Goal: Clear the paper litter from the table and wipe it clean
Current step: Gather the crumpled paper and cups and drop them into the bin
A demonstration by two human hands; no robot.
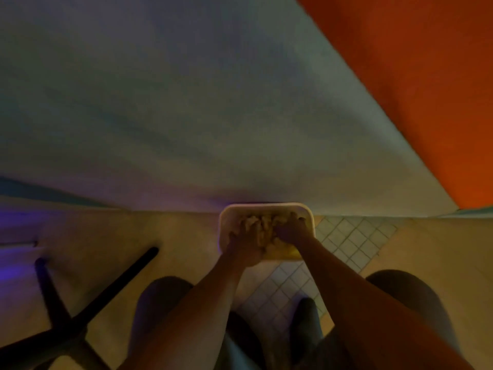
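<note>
The person is bent over a pale, rounded-rectangular plastic bin point(225, 231) that stands on the floor against the foot of a grey-white wall point(186, 102); both bare forearms reach straight down into it; the bin is filled with a heap of crumpled yellowish paper litter point(280, 252), which shows between and below the two hands; the left hand point(246, 240) lies on top of the paper at the left side of the bin, its fingers bent over the wads and pushing into them, though the blur hides whether they actually grip a piece; the right hand point(292, 229) is just beside it at the right side, fingers likewise curled down into the heap, and I cannot tell if they hold anything; the two hands are close together, nearly touching over the middle of the bin; a bright orange-red panel point(413, 76) runs up the right part of the wall; the floor is tan, with a patch of small square pale tiles point(346, 236) just right of the bin and under the arms; to the left, dark crossed legs of a metal table base point(80, 316) rest on the floor, well apart from the bin; the person's dark-clad knees point(160, 297) show at the bottom
</note>
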